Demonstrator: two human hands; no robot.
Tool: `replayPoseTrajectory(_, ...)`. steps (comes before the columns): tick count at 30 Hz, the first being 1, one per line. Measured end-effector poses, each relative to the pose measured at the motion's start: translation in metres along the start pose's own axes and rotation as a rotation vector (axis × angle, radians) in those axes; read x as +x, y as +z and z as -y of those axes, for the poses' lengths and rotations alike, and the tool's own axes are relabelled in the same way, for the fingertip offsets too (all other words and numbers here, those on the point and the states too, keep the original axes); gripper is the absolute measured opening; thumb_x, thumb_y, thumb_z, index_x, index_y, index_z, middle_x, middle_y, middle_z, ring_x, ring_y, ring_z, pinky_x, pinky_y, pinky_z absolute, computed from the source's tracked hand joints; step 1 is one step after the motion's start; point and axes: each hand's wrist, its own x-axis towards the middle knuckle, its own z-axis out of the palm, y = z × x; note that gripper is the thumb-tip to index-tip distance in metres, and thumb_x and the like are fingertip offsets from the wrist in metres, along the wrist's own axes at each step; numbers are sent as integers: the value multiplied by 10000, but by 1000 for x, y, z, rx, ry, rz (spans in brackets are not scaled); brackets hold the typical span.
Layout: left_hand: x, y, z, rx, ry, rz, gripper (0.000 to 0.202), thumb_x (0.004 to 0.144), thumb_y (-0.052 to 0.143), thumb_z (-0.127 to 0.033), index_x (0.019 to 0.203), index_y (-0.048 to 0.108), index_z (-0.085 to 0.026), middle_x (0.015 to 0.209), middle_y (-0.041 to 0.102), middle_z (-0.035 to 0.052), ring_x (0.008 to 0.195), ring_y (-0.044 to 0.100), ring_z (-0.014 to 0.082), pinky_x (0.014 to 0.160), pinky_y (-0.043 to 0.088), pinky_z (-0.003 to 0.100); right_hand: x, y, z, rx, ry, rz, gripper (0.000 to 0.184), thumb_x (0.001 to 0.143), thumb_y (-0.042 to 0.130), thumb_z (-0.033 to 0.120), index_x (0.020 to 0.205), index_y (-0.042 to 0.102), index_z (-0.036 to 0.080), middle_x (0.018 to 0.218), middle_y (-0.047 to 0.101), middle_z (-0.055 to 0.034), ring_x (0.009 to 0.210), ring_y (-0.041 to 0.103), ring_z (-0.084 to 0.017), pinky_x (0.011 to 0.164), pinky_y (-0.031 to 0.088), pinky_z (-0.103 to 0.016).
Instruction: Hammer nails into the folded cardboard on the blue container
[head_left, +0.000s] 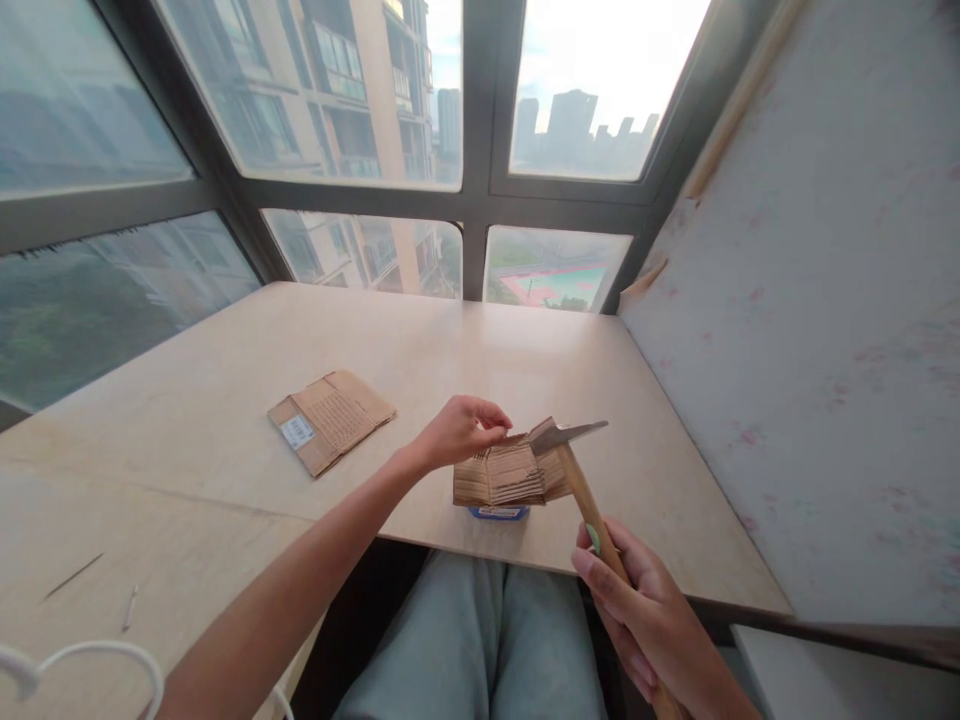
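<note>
Head view. Folded cardboard (499,475) sits at the table's (465,350) near edge, 6 o'clock. Your left hand (457,430) pinches its top edge. Your right hand (637,610) is clenched round the hammer (581,470) handle, with the head at the cardboard's 1 o'clock corner. Judgement: keep your pinching fingers clear of the head. Count: one hammer, two cardboards; the flat cardboard (330,420) lies at 10 o'clock.

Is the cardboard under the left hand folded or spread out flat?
Folded: the cardboard shows several stacked layers, with the left hand pinching its top edge above a small blue box.
</note>
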Motion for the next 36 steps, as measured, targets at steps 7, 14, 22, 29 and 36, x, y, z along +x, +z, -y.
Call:
replayPoseTrajectory(7,1,-3,-9,226,49,114,168,852,625,-227,813,779,-173,797,765,61,743,678,178,696,482,273,0,-2,2,9,10,-25,431,888,581,647,916,464,234,376,364,140,259,222,-30,258,210,-108)
replayPoseTrajectory(14,5,-1,-13,434,-55,203,184,855,644,-273,827,791,-167,825,771,77,759,676,183,689,453,271,1,-2,-3,28,19,-14,446,873,600,658,945,461,240,377,361,148,252,230,-33,252,227,-108)
replayPoseTrajectory(22,3,1,-9,463,-128,223,178,853,658,-277,863,803,-175,866,777,77,794,675,194,703,437,275,6,-3,-13,50,9,1,435,880,602,645,941,452,241,364,360,152,243,224,-36,239,235,-113)
replayPoseTrajectory(29,0,0,-6,425,-145,220,177,851,658,-266,857,806,-168,845,776,75,758,669,184,677,428,267,6,-4,-16,56,25,-10,441,881,600,648,952,450,239,376,373,152,249,230,-32,246,236,-109)
replayPoseTrajectory(36,-2,0,-4,377,-141,191,164,844,663,-255,820,800,-168,815,776,74,745,673,182,682,436,258,6,-3,-16,59,42,-22,470,858,608,672,954,454,239,378,382,148,254,230,-30,249,244,-107)
